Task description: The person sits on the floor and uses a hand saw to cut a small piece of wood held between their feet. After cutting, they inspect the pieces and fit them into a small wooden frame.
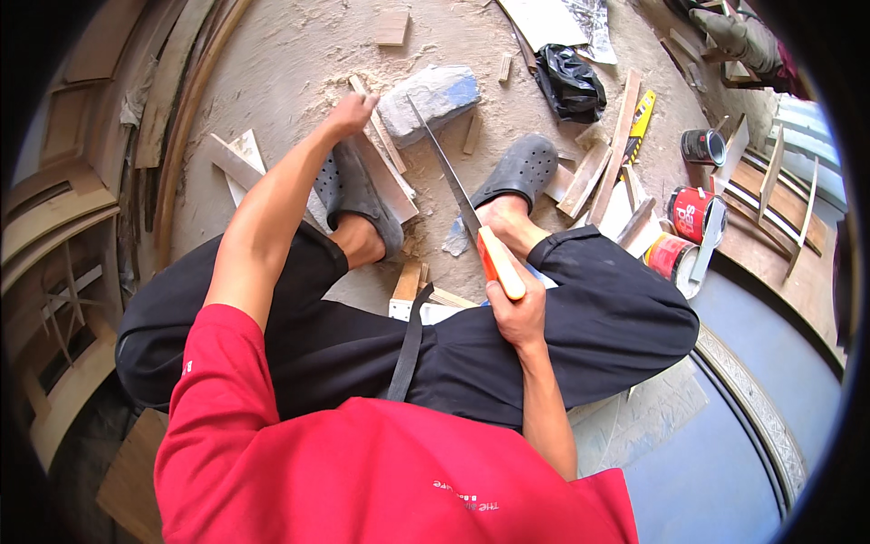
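Note:
My right hand [518,311] is wrapped round the orange and cream handle of a hand saw [459,195]. Its long blade points away from me, the tip by a pale, worn block [428,102] with a blue patch. My left hand [350,116] is closed beyond my left shoe, left of the block. Whatever its fingers hold, if anything, cannot be made out. Close by that hand, a thin wood strip [388,145] and a wider board [385,177] lean beside my left shoe [349,190]. My right shoe [518,168] stands to the right of the blade.
Sawdust and shavings cover the floor [281,63]. Long timbers [186,100] and wooden frames [77,204] line the left. At right lie a black plastic bag [569,82], a yellow saw-like tool [642,122], scrap wood [616,150] and several paint cans [693,213]. A gloved hand [739,41] appears far right.

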Motion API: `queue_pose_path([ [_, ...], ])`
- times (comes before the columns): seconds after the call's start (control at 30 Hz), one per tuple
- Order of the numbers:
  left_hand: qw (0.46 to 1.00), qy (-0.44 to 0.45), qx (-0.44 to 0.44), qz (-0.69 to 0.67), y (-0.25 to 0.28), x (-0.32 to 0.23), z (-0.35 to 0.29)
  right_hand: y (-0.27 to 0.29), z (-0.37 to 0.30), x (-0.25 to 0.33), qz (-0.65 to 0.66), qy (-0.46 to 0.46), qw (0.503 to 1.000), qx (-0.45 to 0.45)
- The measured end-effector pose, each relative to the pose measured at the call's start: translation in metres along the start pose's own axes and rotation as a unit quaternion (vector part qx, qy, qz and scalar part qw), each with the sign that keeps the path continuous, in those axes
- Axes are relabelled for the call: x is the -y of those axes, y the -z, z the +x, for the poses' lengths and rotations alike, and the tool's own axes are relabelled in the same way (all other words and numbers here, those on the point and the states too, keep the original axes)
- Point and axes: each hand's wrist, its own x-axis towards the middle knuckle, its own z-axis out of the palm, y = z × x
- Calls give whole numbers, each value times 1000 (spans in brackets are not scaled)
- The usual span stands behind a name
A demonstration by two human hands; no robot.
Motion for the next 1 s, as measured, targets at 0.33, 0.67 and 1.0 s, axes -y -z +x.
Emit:
queue_pose_path([
  [0.33, 973, 36, -150, 174, 16, 24, -75, -46, 22, 23, -63, -3, 997, 52],
  [0.67, 983, 77, -98, 131, -4, 16, -84, -95, 45, 38, -99, 22, 994, 49],
  [1.0, 982, 102, -155, 43, -10, 20, -73, -96, 76, 44, -113, -111, 982, 103],
])
